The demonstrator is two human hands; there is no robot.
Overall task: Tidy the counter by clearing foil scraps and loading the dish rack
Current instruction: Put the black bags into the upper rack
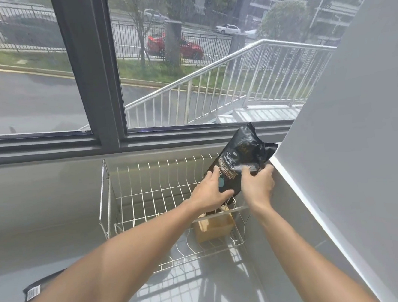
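A black foil bag (241, 156) with printed lettering stands tilted at the right end of the wire dish rack (146, 191). Both my hands hold its lower part: my left hand (211, 193) grips the left edge, my right hand (258, 184) pinches the right side. The bag's crumpled top leans toward the white wall. A wooden block (214, 226) sits in the rack below my hands, partly hidden by them. The rest of the rack's slots hold nothing.
A second dark packet with a barcode label (34, 291) lies on the glossy grey counter (56, 235) at the lower left, partly under my left forearm. A white wall (350, 137) closes the right side. A window frame (96, 140) runs behind the rack.
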